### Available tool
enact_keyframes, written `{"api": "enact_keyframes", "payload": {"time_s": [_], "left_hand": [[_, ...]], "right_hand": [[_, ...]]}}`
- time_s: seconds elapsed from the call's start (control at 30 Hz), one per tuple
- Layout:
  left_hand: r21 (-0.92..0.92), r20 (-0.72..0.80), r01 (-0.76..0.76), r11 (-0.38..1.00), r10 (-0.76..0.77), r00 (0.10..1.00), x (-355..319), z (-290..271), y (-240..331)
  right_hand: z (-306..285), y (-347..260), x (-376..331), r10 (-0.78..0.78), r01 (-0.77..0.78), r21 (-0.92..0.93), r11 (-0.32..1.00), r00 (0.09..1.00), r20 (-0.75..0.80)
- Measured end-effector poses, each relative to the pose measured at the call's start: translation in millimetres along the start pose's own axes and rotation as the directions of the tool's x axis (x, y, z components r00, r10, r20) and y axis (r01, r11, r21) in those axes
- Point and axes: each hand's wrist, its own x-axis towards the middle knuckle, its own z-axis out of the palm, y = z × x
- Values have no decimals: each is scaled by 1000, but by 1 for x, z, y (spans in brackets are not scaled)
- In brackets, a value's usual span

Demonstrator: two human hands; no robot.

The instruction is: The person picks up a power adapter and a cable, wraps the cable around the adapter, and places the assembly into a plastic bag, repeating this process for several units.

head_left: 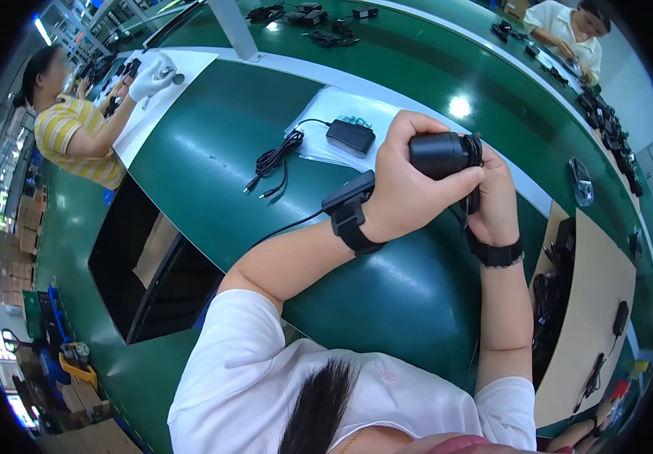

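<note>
My left hand (409,181) and my right hand (497,200) are raised together over the green table (213,151), both closed around a black power adapter (440,153) with its cable wound about it. Each wrist carries a black band. Beyond my hands, a second black adapter (350,136) lies on a white sheet (341,106), its black cable (273,163) trailing loosely toward the left.
A person in a yellow striped shirt (76,136), wearing a white glove, works at the left. Another person in white (568,30) sits at the far right. A cardboard box (591,310) with black adapters stands to my right. More adapters (606,121) line the far right edge.
</note>
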Motion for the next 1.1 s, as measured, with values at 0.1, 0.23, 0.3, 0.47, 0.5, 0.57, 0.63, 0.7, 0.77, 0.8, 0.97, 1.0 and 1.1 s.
{"api": "enact_keyframes", "payload": {"time_s": [0.1, 0.23, 0.3, 0.47, 0.5, 0.57, 0.63, 0.7, 0.77, 0.8, 0.97, 1.0, 1.1], "left_hand": [[1, -72, -65, 998, 65, 995, 0, 2, -5], [87, -61, -134, 987, 139, 988, 9, -5, -15], [74, -79, -202, 977, 207, 975, 10, -6, -12], [-624, 282, 338, 704, -200, 938, 16, -4, -13], [-713, 439, 477, 514, -204, 875, 23, -7, -19], [-600, 668, 592, 538, -69, 741, 39, -33, -36], [119, 565, 35, 992, -96, 820, 58, -62, -33], [610, 586, -413, 676, -34, 809, 70, -93, -58], [741, 586, -424, 521, -193, 787, 67, -104, -76], [775, 565, -286, 564, -414, 713, 68, -107, -80], [786, 522, -121, 607, -544, 657, 70, -118, -93], [777, 422, -36, 628, -478, 770, 71, -120, -99], [834, 118, 125, 537, -396, 911, 81, -126, -99]], "right_hand": [[1, -3, -5, 15, -15, 2, 1000, 1000, 22], [9, 4, -12, -53, 45, 69, 997, 991, 120], [17, 10, -13, -345, 385, -339, 859, 922, 174], [13, -12, -9, -377, 440, -677, 590, 892, 251], [10, -14, -6, -383, 440, -674, 593, 891, 245], [7, -16, -5, -519, 490, -603, 629, 843, 144], [1, -34, -7, -558, 437, -552, 710, 827, -63], [-12, -56, -9, -605, 475, -488, 733, 783, -147], [-25, -72, -16, -606, 521, -367, 770, 778, -166], [-27, -76, -18, -604, 521, -357, 775, 776, -179], [-37, -89, -37, -716, 580, -558, 593, 697, -37], [-52, -87, -40, -719, 588, -606, 536, 694, 37], [-81, -92, -44, -706, 557, -816, -153, 517, 485]]}}
